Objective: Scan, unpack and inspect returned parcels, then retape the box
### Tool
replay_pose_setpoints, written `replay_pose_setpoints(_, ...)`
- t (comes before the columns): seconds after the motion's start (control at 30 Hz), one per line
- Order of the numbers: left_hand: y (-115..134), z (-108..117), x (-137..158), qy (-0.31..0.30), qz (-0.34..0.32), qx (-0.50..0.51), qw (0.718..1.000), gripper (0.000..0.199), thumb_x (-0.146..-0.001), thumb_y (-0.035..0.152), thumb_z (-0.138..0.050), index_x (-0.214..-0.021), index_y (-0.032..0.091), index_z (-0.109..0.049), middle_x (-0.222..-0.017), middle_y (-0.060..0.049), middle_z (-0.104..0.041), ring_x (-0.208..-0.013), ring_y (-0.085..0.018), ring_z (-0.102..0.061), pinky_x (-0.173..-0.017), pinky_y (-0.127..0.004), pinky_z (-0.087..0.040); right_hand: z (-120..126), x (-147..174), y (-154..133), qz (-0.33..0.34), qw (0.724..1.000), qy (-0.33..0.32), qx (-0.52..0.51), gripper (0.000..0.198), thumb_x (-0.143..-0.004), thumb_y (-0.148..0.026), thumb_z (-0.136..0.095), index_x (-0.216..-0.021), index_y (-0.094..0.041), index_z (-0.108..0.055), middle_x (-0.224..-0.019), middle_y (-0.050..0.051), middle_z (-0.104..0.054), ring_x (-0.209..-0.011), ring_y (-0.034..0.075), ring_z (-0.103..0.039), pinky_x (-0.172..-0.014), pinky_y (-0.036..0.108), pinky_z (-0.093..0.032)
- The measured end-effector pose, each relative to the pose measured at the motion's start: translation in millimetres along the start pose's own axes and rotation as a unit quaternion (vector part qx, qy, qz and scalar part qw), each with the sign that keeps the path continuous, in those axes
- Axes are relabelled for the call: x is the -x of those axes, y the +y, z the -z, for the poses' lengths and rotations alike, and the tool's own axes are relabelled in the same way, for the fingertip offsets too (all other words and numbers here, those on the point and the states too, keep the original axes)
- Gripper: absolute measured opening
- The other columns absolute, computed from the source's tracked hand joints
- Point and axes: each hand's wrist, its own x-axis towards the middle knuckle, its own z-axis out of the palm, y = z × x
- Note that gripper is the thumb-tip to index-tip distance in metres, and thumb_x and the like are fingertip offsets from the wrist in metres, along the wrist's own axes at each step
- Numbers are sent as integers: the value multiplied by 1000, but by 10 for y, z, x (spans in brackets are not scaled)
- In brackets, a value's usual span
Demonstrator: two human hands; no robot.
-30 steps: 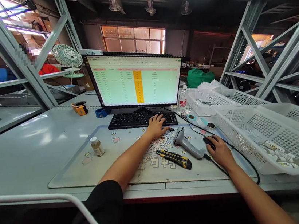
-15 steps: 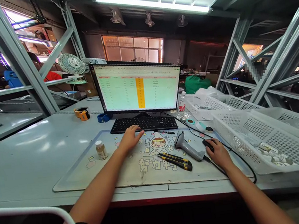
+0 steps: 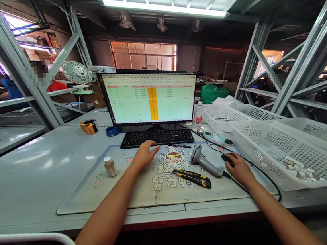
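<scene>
head view: our right hand (image 3: 242,169) wraps the black mouse (image 3: 227,160) at four o'clock; at seven o'clock our left hand (image 3: 144,155), loosely spread, lies by the front edge of the keyboard (image 3: 163,136), six o'clock.

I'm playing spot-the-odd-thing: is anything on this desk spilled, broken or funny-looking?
The pale, cartoon-printed desk mat looks grubby, with dark marks along its near edge. A black-and-yellow box cutter lies loose and slantwise on it. I see no spill; the small, clear, white-capped bottle stands upright.
</scene>
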Motion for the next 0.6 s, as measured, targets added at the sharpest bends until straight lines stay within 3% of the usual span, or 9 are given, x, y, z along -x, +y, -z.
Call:
replay_pose_setpoints(0.47,94,22,22,-23,21,11,999,65,-94,73,-49,-115,16,-72,-128,-18,-72,-123,-36,-67,-111,-53,-54,-14,-8,2,1,1000,-8,2,49,-103,-39,-48,-140,-18,-73,-145,17,-62,-127,34,-66,-113,51,-55)
replay_pose_setpoints(0.53,182,84,3,-11,7,7,1000,62,-94,72,-49,-113,17,-72,-127,-18,-72,-124,-36,-67,-112,-54,-53,-8,-9,-5,-1,1000,-11,1,49,-103,-39,-48,-140,-18,-73,-146,17,-62,-128,34,-66,-113,51,-55)
replay_pose_setpoints(0.6,345,216,9,39,-25,-4,999,57,-97,68,-50,-113,17,-71,-128,-17,-73,-126,-35,-67,-114,-53,-52,-8,-6,-8,-1,1000,-10,3,49,-103,-39,-47,-140,-18,-73,-146,17,-62,-127,34,-66,-113,51,-55)
